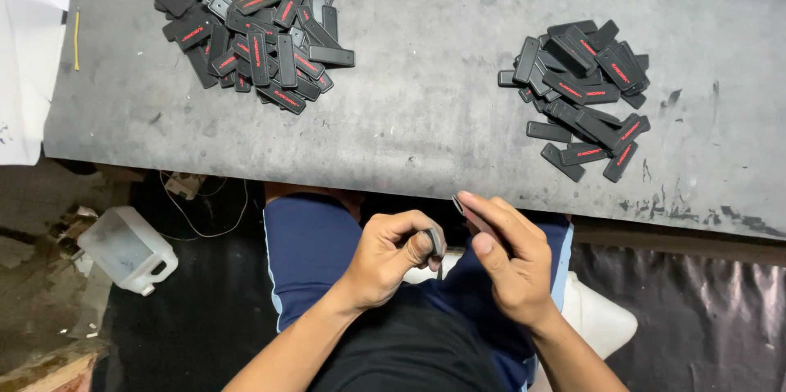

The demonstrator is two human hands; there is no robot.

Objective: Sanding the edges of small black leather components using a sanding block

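A small dark piece point(435, 240) sits pinched between the thumb and curled fingers of the left hand point(391, 257), which is closed tight around it, so only its end shows and its shape is hard to make out. Just beside it, the right hand point(508, 257) is clamped on a flat black tag point(472, 216), thumb pressed on top and fingers stretched along it, the tag's tip poking out toward the counter edge. Both hands hang close together over the person's lap, below the near edge of the counter point(426, 113), almost touching each other. The person sits in blue shorts point(311, 244) with a black shirt hem showing lower down, on what looks like a white seat point(602, 318). Up on the grey, scuffed counter lie two heaps of the same black oblong tags, many with a red mark on the face: a bigger left pile point(250, 27) near the far left corner, and a smaller right pile point(581, 93) out to the right, nearer the hands. The piles lie well apart with bare counter between them. At the far left edge lies some white paper point(29, 56) with a thin yellow stick point(77, 40) beside it. Down on the floor to the left, under the counter's edge, lies a translucent white jug point(127, 249) on its side, with loose wires point(196, 195) near it and dusty rubble further left.
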